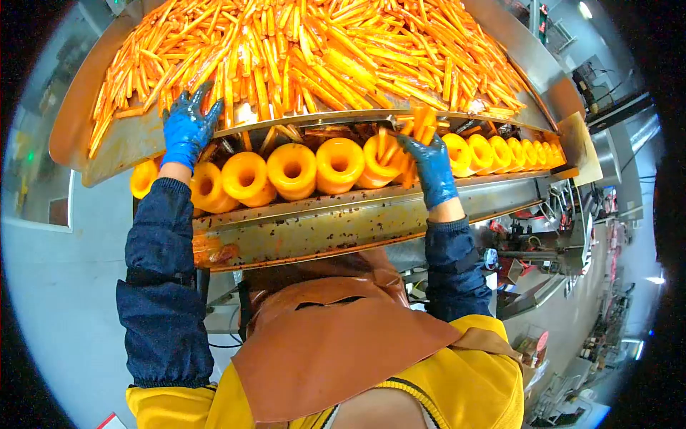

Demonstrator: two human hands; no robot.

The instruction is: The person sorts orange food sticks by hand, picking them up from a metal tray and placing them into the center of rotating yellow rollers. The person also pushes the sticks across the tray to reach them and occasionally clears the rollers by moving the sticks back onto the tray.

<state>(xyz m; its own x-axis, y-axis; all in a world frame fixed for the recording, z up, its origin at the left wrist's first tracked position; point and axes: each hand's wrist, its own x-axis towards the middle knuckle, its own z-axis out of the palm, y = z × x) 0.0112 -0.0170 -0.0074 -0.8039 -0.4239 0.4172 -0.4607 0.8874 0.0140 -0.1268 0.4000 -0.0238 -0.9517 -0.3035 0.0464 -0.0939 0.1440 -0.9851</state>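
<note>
Both of my hands wear blue gloves. My left hand is at the left part of the tray's front edge, fingers spread, against the near edge of a heap of oily orange food sticks. I cannot see anything held in it. My right hand is closed around a small bunch of orange sticks, just above the row of funnels. Beside it, a few sticks stand in the mouth of an orange funnel. More round orange funnels line up to the left and right, their mouths facing me.
The heap lies on a wide metal tray with raised sides. A metal trough, spotted with dark flecks, runs below the funnels, close to my brown apron. Machinery and cables stand at the right. A pale wall is on the left.
</note>
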